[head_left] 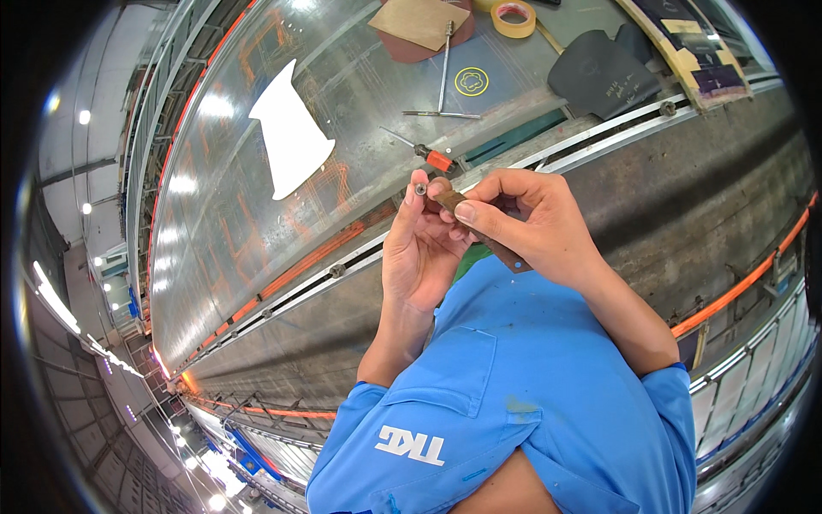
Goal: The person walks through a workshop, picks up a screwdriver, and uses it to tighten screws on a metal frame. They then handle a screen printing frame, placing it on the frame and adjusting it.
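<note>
In front of my chest I hold two small things close together. My left hand (415, 257) is closed, thumb and fingertips pinching a small round metal piece (420, 189) with a hollow-looking end. My right hand (535, 227) grips a worn brown strip (450, 200) between thumb and fingers; its other end (505, 255) hangs below the palm. The strip's near end lies beside the left fingertips, and I cannot tell whether it touches the metal piece. Just beyond the hands lies a thin metal tool with an orange-red handle (438, 160).
A white cut sheet (295, 137) lies on the shiny worktable (214, 163). Farther back are a T-shaped metal tool (444, 73), brown abrasive-looking sheets (419, 21), a yellow tape roll (514, 20) and dark grey shaped pieces (604, 75). A metal rail (582, 152) edges the table.
</note>
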